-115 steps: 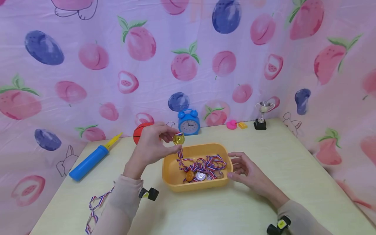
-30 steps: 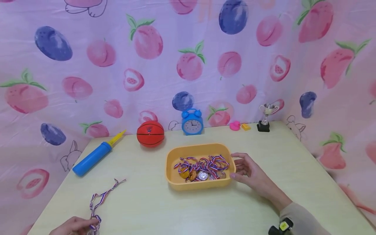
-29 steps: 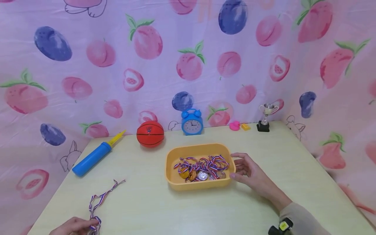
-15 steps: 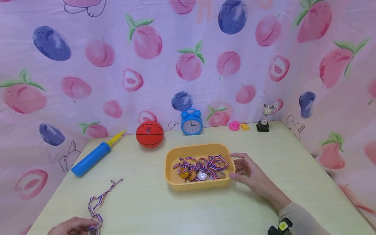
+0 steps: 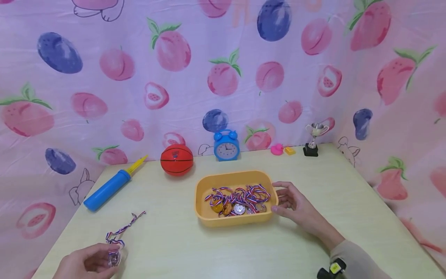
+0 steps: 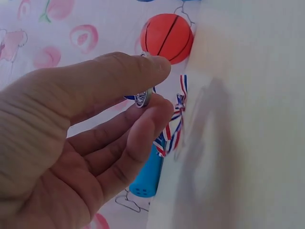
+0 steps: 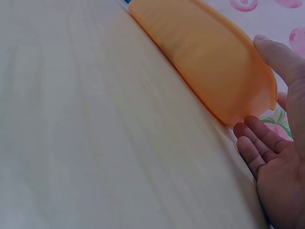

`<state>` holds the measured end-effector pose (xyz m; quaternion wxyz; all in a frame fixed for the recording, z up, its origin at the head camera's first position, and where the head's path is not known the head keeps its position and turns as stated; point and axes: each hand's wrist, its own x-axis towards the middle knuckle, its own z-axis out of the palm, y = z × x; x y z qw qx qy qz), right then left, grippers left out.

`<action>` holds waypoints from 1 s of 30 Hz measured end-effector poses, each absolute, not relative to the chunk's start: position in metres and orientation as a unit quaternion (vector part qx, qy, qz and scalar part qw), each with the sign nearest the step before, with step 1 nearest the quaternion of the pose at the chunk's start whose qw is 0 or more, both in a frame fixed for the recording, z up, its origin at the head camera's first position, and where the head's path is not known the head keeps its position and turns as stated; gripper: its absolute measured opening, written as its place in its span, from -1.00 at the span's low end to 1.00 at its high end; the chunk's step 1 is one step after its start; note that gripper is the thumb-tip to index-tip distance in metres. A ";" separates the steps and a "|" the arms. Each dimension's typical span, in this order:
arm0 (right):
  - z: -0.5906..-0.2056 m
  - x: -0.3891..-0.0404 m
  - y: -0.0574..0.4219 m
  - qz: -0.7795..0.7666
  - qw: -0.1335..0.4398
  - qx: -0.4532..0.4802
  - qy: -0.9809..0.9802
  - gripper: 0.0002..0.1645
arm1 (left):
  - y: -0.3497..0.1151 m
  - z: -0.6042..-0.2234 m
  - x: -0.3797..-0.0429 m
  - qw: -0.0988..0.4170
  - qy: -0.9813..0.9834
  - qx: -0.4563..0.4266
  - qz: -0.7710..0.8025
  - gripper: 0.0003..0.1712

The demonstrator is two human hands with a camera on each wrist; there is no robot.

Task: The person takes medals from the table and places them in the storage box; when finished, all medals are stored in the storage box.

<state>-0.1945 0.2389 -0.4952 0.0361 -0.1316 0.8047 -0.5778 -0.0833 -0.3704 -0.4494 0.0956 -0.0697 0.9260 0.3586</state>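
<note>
My left hand (image 5: pixel 83 262) is at the lower left of the head view, pinching a silver medal (image 5: pixel 114 259) between thumb and fingers. Seen edge-on in the left wrist view, the medal (image 6: pixel 142 99) sits under the thumb tip. Its red, white and blue ribbon (image 5: pixel 129 224) trails away over the table. My right hand (image 5: pixel 300 211) is at the right end of a yellow plastic bin (image 5: pixel 233 221), fingers loosely bent, thumb at the rim. Inside the bin lie tangled striped ribbons (image 5: pixel 244 197) with gold, bronze-coloured and silver medals (image 5: pixel 239 209).
A blue pump (image 5: pixel 107 190) with a yellow nozzle lies at the left. Along the back stand a red basketball (image 5: pixel 176 159), a blue alarm clock (image 5: pixel 227 149), a pink rubber duck (image 5: pixel 277 149), a small yellow block (image 5: pixel 289 150) and a silver trophy cup (image 5: pixel 313 140). Fruit-patterned cloth hangs behind.
Earlier, my left hand held a gold medal over the bin; that hand then moved to the ribbon at lower left. Now it has raised the silver medal slightly. The right hand stays at the bin.
</note>
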 end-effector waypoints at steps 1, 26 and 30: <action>-0.495 -0.194 0.239 -0.578 0.036 -0.132 0.805 -0.20 | -0.368 -0.446 -0.084 0.086 0.930 -0.065 0.350 -0.30; -0.496 -0.196 0.239 -0.577 0.037 -0.134 0.805 -0.20 | -0.291 -0.344 -0.162 -0.242 0.909 0.187 0.285 -0.46; -0.497 -0.196 0.240 -0.579 0.034 -0.139 0.803 -0.20 | -0.277 -0.332 -0.178 -0.256 0.896 0.209 0.295 -0.51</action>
